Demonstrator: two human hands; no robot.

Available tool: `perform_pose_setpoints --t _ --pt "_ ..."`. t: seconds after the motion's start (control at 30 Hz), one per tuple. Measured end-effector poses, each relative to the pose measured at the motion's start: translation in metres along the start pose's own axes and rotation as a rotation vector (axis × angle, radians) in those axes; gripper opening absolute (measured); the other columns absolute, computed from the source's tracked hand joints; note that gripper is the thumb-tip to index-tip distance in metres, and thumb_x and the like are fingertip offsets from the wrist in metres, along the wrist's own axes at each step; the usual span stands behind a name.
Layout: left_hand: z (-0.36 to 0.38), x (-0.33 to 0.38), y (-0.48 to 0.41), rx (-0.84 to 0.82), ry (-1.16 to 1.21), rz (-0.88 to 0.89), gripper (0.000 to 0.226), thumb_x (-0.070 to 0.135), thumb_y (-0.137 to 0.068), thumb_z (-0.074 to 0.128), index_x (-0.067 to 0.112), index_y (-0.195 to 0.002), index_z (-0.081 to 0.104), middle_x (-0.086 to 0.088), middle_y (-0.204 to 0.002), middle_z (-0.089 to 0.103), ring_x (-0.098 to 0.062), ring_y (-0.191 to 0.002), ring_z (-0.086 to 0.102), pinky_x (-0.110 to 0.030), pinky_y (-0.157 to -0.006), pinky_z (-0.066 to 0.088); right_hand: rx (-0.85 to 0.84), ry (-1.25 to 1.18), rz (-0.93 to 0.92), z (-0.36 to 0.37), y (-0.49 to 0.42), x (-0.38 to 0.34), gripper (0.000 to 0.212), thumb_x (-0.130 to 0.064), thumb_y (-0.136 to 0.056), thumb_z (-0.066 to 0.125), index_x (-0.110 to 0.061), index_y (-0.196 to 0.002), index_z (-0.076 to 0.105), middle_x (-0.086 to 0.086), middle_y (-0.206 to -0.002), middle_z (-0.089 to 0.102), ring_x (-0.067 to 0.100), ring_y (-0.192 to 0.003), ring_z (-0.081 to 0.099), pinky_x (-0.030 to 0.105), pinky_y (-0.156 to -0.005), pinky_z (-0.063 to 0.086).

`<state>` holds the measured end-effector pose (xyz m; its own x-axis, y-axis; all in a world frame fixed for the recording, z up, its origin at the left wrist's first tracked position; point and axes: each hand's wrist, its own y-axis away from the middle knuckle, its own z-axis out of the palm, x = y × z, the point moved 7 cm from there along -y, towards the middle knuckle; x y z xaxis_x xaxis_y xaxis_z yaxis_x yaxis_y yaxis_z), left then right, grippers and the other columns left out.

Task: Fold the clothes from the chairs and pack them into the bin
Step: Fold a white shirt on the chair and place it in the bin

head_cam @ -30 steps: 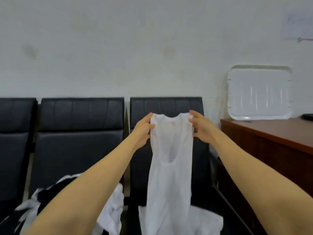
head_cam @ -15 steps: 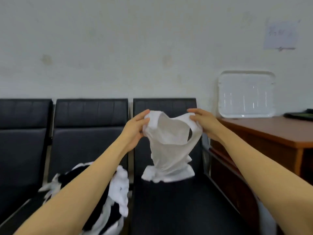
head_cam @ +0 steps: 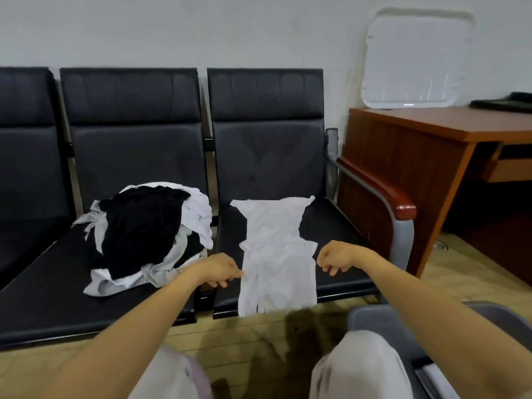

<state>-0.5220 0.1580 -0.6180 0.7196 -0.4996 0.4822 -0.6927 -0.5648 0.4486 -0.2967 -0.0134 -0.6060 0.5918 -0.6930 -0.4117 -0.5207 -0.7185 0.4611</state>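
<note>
A white sleeveless top (head_cam: 276, 254) lies flat on the seat of the right black chair (head_cam: 267, 156), neckline toward the backrest and hem hanging over the front edge. My left hand (head_cam: 221, 269) hovers at its left edge, fingers loosely curled, fingertips touching the cloth. My right hand (head_cam: 334, 257) sits just off its right edge, loosely curled and holding nothing. A pile of black and white clothes (head_cam: 149, 231) rests on the middle chair. A grey bin (head_cam: 371, 312) shows partly at the lower right, behind my right arm.
A wooden desk (head_cam: 431, 122) stands right of the chairs, with a white tray (head_cam: 417, 59) leaning on the wall. The right chair has a wooden armrest (head_cam: 383, 191). My knees fill the bottom of the view, above a wooden floor.
The white top was held up by its shoulders in both hands; now it lies spread on the right seat. Both hands have let go and come back to its sides. The view has tilted down.
</note>
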Motion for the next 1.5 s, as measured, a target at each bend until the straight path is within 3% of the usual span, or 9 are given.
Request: perform_pose_setpoints --t 0.2,0.33,0.43,0.57,0.8,1.03,1.13,1.27,1.5 --pt "0.0 -0.004 -0.057 0.242 -0.013 0.024 0.018 0.019 -0.093 0.049 0.009 -0.093 0.064 -0.005 -0.096 0.064 -0.017 -0.084 0.057 -0.029 -0.078 0.047 0.239 0.022 0.028 0.019 -0.058 -0.001 0.036 -0.004 -0.095 0.039 -0.013 -0.06 0.034 0.003 -0.063 0.037 0.019 -0.055 0.034 0.024 -0.05 0.029" --pt "0.0 -0.009 -0.097 0.379 0.174 0.013 0.021 0.021 -0.096 0.05 0.009 -0.109 0.062 -0.005 -0.106 0.064 -0.018 -0.093 0.057 -0.027 -0.078 0.044 0.423 -0.11 0.077 0.011 -0.096 0.009 0.012 -0.011 -0.096 0.045 -0.007 -0.101 0.054 0.011 -0.105 0.056 0.026 -0.092 0.056 0.03 -0.07 0.043" --pt "-0.007 -0.012 -0.126 0.475 0.35 0.02 0.032 0.018 -0.097 0.052 0.005 -0.126 0.054 -0.015 -0.124 0.055 -0.026 -0.107 0.056 -0.025 -0.081 0.039 0.52 -0.215 0.142 0.004 -0.121 0.019 0.037 -0.012 -0.095 0.047 -0.005 -0.131 0.045 0.018 -0.132 0.046 0.034 -0.118 0.048 0.039 -0.092 0.044" --pt "-0.013 -0.015 -0.156 0.506 0.505 -0.026 0.047 0.026 -0.099 0.051 0.005 -0.139 0.043 -0.014 -0.133 0.052 -0.026 -0.118 0.052 -0.027 -0.09 0.037 0.553 -0.256 0.229 0.003 -0.147 0.033 0.037 -0.02 -0.097 0.049 -0.005 -0.13 0.048 0.018 -0.133 0.045 0.034 -0.121 0.045 0.041 -0.092 0.043" --pt "-0.013 -0.007 -0.172 0.488 0.556 0.005 0.013 0.022 -0.092 0.061 0.012 -0.088 0.053 -0.003 -0.087 0.058 -0.016 -0.081 0.055 -0.024 -0.065 0.042 0.439 -0.308 0.294 0.0 -0.168 0.035 0.02 -0.023 -0.09 0.056 -0.008 -0.104 0.056 0.01 -0.1 0.058 0.027 -0.095 0.055 0.034 -0.072 0.048" --pt "-0.042 0.006 -0.146 0.422 1.608 0.134 0.017 0.002 -0.096 0.044 0.004 -0.091 0.06 -0.011 -0.09 0.063 -0.024 -0.086 0.061 -0.031 -0.08 0.049 0.694 -1.13 0.072 -0.037 -0.129 0.028 0.013 -0.019 -0.095 0.053 -0.015 -0.106 0.047 0.005 -0.096 0.05 0.015 -0.082 0.049 0.026 -0.067 0.042" --pt "-0.049 -0.045 -0.126 0.687 1.512 -0.087 0.017 0.002 -0.097 0.042 0.001 -0.096 0.059 -0.001 -0.077 0.05 -0.016 -0.076 0.052 -0.019 -0.066 0.043 0.882 -1.366 0.067 -0.045 -0.105 0.05 0.013 -0.014 -0.094 0.048 -0.016 -0.105 0.042 0.005 -0.095 0.047 0.019 -0.087 0.048 0.034 -0.076 0.043" --pt "-0.031 -0.092 -0.121 0.585 1.479 -0.311 0.045 -0.005 -0.089 0.042 -0.01 -0.134 0.043 -0.012 -0.094 0.051 -0.015 -0.068 0.049 -0.027 -0.066 0.046 0.854 -1.021 0.22 -0.039 -0.095 0.077 0.027 -0.013 -0.096 0.048 0.001 -0.119 0.044 0.015 -0.101 0.049 0.026 -0.09 0.047 0.036 -0.078 0.04" --pt "-0.015 -0.073 -0.112 0.077 1.104 -0.267 0.029 0.025 -0.086 0.066 0.007 -0.109 0.063 -0.013 -0.099 0.068 -0.028 -0.088 0.063 -0.037 -0.071 0.053 0.104 -0.017 0.256 -0.008 -0.108 0.055 0.037 -0.011 -0.084 0.064 -0.006 -0.12 0.055 0.01 -0.113 0.055 0.02 -0.093 0.053 0.027 -0.075 0.046"
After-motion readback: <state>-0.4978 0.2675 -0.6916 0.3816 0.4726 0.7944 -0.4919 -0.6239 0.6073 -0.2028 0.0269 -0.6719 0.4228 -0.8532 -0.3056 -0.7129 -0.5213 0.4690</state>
